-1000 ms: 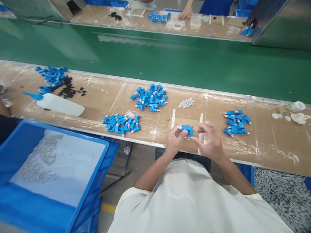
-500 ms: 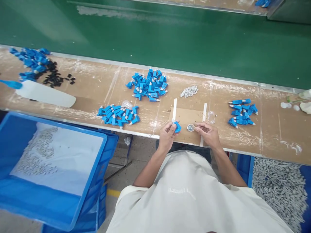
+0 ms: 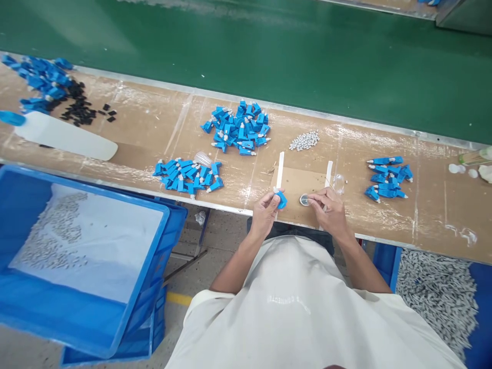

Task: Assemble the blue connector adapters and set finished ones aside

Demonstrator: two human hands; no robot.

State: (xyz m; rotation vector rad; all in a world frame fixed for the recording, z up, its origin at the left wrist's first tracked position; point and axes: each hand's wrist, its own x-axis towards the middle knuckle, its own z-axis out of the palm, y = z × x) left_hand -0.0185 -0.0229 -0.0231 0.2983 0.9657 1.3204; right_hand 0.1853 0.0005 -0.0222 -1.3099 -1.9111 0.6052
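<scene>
A blue plastic part [image 3: 282, 200] is pinched in my left hand [image 3: 264, 212], above the near edge of a cardboard sheet [image 3: 298, 179]. My right hand [image 3: 330, 210] is closed on a thin stick [image 3: 327, 183], whose upper end points up past the fingers. Its fingertips are at a small round dish [image 3: 304, 200] lying on the cardboard; the stick's lower tip is too small to make out. White tape strips [image 3: 280, 170] run along the sides of the sheet. Beyond it lies a pile of small grey pieces [image 3: 304, 140].
Blue parts lie in piles at the centre [image 3: 238, 127], left of centre [image 3: 188, 176] and right [image 3: 389, 178]. A white bottle [image 3: 65, 134] lies near black pieces [image 3: 79, 107]. Blue bins [image 3: 165, 220] stand below the table's left; grey pieces [image 3: 434, 292] fill one at lower right.
My right hand's fingertips have come over the round dish, and the hand is tilted more. My left hand still holds the blue part. The whole view has shifted slightly.
</scene>
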